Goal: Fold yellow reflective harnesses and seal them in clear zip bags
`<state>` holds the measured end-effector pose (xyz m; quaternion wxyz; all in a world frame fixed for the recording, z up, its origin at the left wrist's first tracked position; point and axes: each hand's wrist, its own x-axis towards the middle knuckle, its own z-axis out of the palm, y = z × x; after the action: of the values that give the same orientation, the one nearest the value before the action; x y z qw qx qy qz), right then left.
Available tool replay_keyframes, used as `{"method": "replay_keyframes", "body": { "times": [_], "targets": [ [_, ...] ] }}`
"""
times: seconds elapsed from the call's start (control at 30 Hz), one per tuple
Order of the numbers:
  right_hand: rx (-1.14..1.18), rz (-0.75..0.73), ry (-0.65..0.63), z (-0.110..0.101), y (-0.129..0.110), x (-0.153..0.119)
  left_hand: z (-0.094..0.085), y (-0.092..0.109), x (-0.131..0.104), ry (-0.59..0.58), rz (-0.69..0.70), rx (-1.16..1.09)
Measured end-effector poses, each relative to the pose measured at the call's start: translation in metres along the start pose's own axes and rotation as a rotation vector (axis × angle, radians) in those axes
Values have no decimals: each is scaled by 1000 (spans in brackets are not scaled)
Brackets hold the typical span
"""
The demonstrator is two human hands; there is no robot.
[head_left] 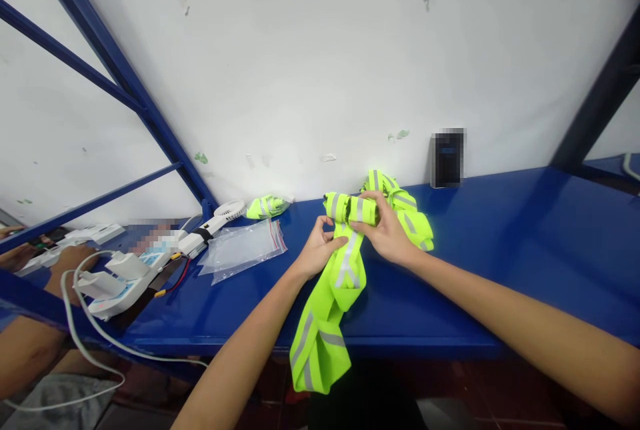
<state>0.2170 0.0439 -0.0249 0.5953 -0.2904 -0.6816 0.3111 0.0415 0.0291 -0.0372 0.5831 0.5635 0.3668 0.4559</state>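
A neon-yellow reflective strap (345, 263) with silver stripes lies between my hands, its free length hanging over the shelf's front edge. My left hand (320, 243) is closed on the strap at its left side, thumb across it. With fingers curled round a rolled part, my right hand (387, 230) grips the same strap from the right. Two small rolls (350, 209) sit side by side at the top of it. Just behind my right hand lies a loose heap of the same yellow strapping (410, 210).
Clear zip bags (245, 250) lie to the left, near a bagged yellow bundle (267, 206) and a small white fan (230, 210). A power strip (130, 280) with cables sits at far left, beside another person's arm (30, 350). A black box (447, 160) stands against the wall.
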Motion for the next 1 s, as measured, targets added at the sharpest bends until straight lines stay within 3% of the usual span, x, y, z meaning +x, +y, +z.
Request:
{"method": "replay_keyframes", "body": {
  "times": [0.17, 0.3, 0.37, 0.53, 0.67, 1.0],
  "targets": [
    [-107, -172, -233, -6, -7, 0, 0, 4, 1, 62, -7, -134],
    [-102, -184, -513, -11, -14, -1, -7, 5, 3, 71, 63, -127],
    [-82, -129, -573, -9, -14, -2, -11, 5, 4, 123, 76, -96],
    [61, 166, -358, 1, -5, -7, -16, 6, 4, 250, 196, -48],
    [344, 391, -362, 10, 5, -12, -16, 9, 4, 309, 190, -150],
    [308, 307, -126, 18, 5, -11, -8, 6, 8, 275, 72, -291]
  ]
}}
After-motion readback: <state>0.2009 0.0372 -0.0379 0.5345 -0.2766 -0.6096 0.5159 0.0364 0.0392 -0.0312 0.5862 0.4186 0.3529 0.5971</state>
